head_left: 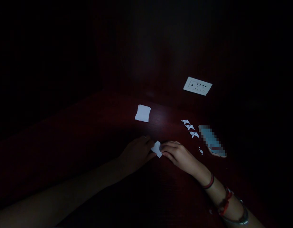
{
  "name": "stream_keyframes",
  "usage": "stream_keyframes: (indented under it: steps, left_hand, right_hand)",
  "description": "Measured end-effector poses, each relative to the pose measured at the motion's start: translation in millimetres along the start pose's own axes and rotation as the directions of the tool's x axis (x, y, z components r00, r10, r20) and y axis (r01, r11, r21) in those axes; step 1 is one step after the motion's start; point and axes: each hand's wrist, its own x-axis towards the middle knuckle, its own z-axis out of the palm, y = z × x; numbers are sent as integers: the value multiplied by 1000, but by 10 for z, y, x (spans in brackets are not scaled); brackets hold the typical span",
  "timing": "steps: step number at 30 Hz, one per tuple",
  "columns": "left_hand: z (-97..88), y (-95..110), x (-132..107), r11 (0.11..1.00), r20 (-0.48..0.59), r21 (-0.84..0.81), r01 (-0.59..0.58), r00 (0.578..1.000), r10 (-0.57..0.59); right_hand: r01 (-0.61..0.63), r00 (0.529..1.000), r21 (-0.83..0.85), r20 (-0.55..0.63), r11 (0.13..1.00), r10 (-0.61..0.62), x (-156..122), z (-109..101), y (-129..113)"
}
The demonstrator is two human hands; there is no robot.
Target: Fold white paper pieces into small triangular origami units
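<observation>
A small white folded paper (pixel 157 148) lies on the dark red table between my two hands, with a crease line running down from its top point. My left hand (pixel 139 152), in shadow, pinches its left edge between thumb and fingers. On the opposite edge, my right hand (pixel 176 153) grips the paper with the thumb below and the fingers above. Fingertips cover both side corners of the paper. Beyond my hands sits a stack of white paper squares (pixel 143 113). Several small folded paper pieces (pixel 190 127) lie in a slanting row to the right.
A phone-like flat object (pixel 211 141), blurred out, lies right of the folded pieces. Small paper scraps (pixel 201 151) are scattered near it. A white socket plate (pixel 197 86) is on the back wall. The surroundings are very dark.
</observation>
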Motion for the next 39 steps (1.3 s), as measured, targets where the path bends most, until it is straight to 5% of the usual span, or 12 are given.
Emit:
stream_keyframes:
  steps: [20, 24, 33, 39]
  left_hand:
    - [-46, 72, 22, 958, -18, -279, 65, 997, -73]
    - [-56, 108, -3, 966, -4, -256, 42, 999, -44]
    - [-35, 73, 48, 963, 15, -208, 174, 985, -174]
    - [-42, 104, 74, 986, -41, -133, 97, 994, -103]
  right_hand:
    - [14, 1000, 1, -20, 1000, -14, 7, 2, 2]
    - [7, 1000, -1, -21, 1000, -7, 10, -10, -12]
    - [1, 1000, -14, -30, 1000, -1, 10, 3, -13]
    - [-5, 1000, -12, -27, 1000, 4, 19, 9, -8]
